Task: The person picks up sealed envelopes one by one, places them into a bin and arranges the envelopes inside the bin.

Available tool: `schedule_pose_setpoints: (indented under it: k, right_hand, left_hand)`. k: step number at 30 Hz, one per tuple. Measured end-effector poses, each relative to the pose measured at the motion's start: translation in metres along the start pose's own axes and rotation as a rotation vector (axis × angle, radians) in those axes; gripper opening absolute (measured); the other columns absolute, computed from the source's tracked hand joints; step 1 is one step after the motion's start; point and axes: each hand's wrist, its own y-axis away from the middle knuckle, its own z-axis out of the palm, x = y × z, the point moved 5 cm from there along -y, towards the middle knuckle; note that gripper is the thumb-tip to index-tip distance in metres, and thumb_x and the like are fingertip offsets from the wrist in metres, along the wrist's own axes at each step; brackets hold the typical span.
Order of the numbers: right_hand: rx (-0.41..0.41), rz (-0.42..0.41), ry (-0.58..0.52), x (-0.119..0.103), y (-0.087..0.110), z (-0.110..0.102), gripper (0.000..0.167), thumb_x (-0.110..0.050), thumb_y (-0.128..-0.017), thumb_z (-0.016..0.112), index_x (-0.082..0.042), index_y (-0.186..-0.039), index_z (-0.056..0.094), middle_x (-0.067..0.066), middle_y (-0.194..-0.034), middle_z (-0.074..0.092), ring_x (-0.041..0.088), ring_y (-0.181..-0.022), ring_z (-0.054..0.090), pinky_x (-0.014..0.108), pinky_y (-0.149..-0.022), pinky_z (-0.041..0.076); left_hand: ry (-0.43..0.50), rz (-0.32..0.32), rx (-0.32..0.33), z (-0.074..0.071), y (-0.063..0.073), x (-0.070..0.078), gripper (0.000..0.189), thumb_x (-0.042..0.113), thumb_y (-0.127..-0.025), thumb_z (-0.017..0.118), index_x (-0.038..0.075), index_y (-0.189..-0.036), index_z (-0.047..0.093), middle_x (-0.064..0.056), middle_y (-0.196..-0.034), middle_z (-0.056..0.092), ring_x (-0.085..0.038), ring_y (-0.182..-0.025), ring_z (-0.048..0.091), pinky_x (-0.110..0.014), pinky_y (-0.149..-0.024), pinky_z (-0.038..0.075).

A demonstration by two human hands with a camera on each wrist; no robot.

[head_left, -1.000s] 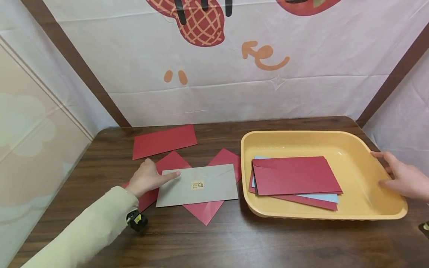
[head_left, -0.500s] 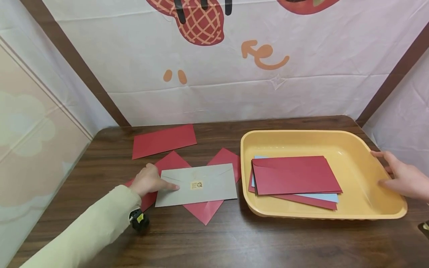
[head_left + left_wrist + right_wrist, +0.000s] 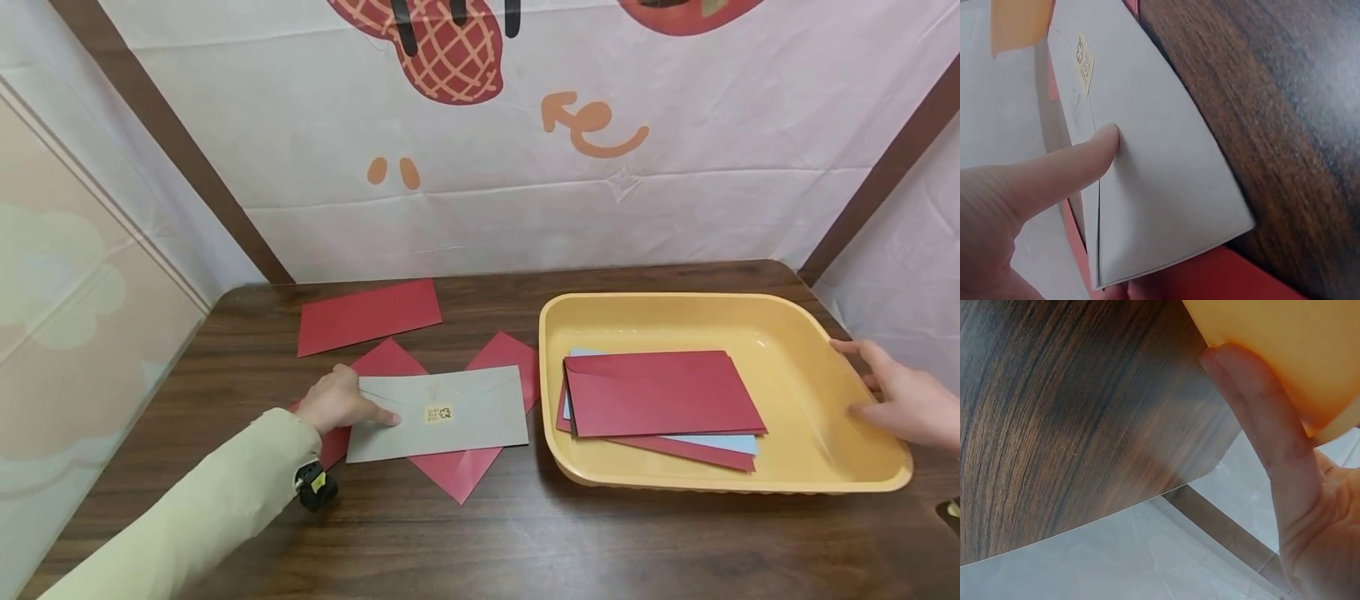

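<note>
My left hand [image 3: 341, 402] pinches the left end of a grey envelope [image 3: 480, 408] with a small sticker. In the left wrist view the thumb [image 3: 1079, 165] lies on top of the envelope, and a fingertip shows beneath its edge. Under it lie red envelopes [image 3: 457, 479], partly covered. At the right, my right hand [image 3: 903, 396] grips the side wall of a yellow tray [image 3: 817, 450], thumb inside and fingers outside. Right wrist view: fingers [image 3: 1260, 406] lie along the tray's outer wall. Inside the tray is a stack of red envelopes [image 3: 667, 392] and a light blue envelope [image 3: 712, 443].
Another red envelope [image 3: 371, 317] lies at the back left of the brown wooden table [image 3: 480, 550]. A printed cloth [image 3: 480, 225] hangs behind the table's back edge. The tray stands close to the table's right edge.
My left thumb has come down onto the grey envelope and the fingers have slid under its left end. The envelope has shifted slightly left. My right hand and the tray are unmoved.
</note>
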Motion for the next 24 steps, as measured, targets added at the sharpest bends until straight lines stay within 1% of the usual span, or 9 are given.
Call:
schedule_pose_setpoints:
  k: [2,4,6,9,14,16,19,22,24]
  right_hand:
    - [0.001,0.000,-0.002,0.000,0.000,0.001,0.081,0.002,-0.078,0.066,0.013,-0.138,0.014,0.035,-0.087,0.064,0.017,-0.051,0.061,0.026,-0.047,0.046]
    - [0.000,0.000,-0.002,-0.001,0.000,0.001,0.081,0.002,-0.078,0.067,0.013,-0.138,0.014,0.037,-0.089,0.063,0.017,-0.052,0.061,0.026,-0.047,0.046]
    - [-0.004,0.004,-0.005,-0.001,0.000,0.001,0.082,0.002,-0.078,0.067,0.013,-0.139,0.013,0.038,-0.090,0.062,0.018,-0.052,0.061,0.027,-0.047,0.047]
    - [-0.008,0.008,-0.004,0.000,0.000,0.000,0.083,0.002,-0.079,0.067,0.013,-0.139,0.012,0.038,-0.090,0.062,0.018,-0.052,0.062,0.027,-0.047,0.047]
    - [-0.007,0.004,-0.004,0.000,0.000,0.000,0.083,0.001,-0.079,0.066,0.013,-0.139,0.011,0.036,-0.088,0.063,0.017,-0.051,0.061,0.026,-0.047,0.046]
    - [-0.003,0.002,-0.004,0.000,0.000,0.000,0.082,0.001,-0.079,0.066,0.013,-0.139,0.012,0.035,-0.087,0.063,0.016,-0.050,0.060,0.026,-0.047,0.046]
    - [0.001,0.002,-0.004,0.000,0.000,0.000,0.082,0.001,-0.079,0.066,0.013,-0.139,0.012,0.034,-0.087,0.064,0.016,-0.049,0.060,0.026,-0.047,0.046]
    - [0.004,0.005,-0.004,0.001,0.000,0.001,0.082,0.002,-0.079,0.066,0.012,-0.139,0.012,0.033,-0.086,0.064,0.016,-0.049,0.060,0.026,-0.047,0.046]
    - [0.004,0.007,-0.003,0.001,0.000,0.001,0.082,0.001,-0.078,0.066,0.012,-0.139,0.012,0.032,-0.085,0.065,0.016,-0.050,0.059,0.026,-0.047,0.046]
  left_hand:
    - [0.031,0.007,0.010,0.001,0.001,-0.001,0.081,0.038,-0.073,0.081,-0.018,-0.118,0.043,-0.027,-0.105,0.057,-0.034,-0.089,0.054,-0.040,-0.072,0.048]
    - [0.067,0.027,0.026,0.000,0.001,-0.003,0.058,0.031,-0.077,0.078,-0.013,-0.103,0.052,-0.021,-0.093,0.058,-0.028,-0.079,0.053,-0.034,-0.064,0.045]
    - [0.103,0.046,0.035,0.000,0.002,-0.006,0.037,0.025,-0.081,0.074,-0.006,-0.088,0.056,-0.014,-0.080,0.056,-0.023,-0.070,0.051,-0.029,-0.058,0.041]
    - [0.145,0.061,0.030,0.001,0.002,-0.010,0.029,0.021,-0.085,0.070,-0.001,-0.078,0.052,-0.010,-0.073,0.053,-0.019,-0.063,0.055,-0.027,-0.056,0.040]
    - [0.195,0.072,0.006,0.000,0.002,-0.013,0.033,0.018,-0.088,0.066,-0.008,-0.096,0.047,-0.012,-0.078,0.051,-0.017,-0.061,0.056,-0.027,-0.056,0.044]
    - [0.229,0.073,0.002,0.000,0.002,-0.014,0.035,0.015,-0.090,0.064,-0.010,-0.104,0.044,-0.012,-0.079,0.047,-0.016,-0.061,0.052,-0.027,-0.057,0.043]
    - [0.286,0.078,0.002,0.000,0.002,-0.015,0.034,0.010,-0.092,0.058,-0.013,-0.109,0.041,-0.010,-0.077,0.042,-0.016,-0.061,0.045,-0.028,-0.057,0.039]
    - [0.359,0.085,0.002,0.000,0.002,-0.016,0.033,0.006,-0.094,0.051,-0.016,-0.116,0.038,-0.011,-0.081,0.042,-0.018,-0.068,0.042,-0.029,-0.060,0.037]
    - [0.407,0.087,0.003,0.001,0.002,-0.017,0.037,0.006,-0.095,0.045,-0.018,-0.121,0.036,-0.017,-0.089,0.047,-0.022,-0.076,0.046,-0.030,-0.066,0.040]
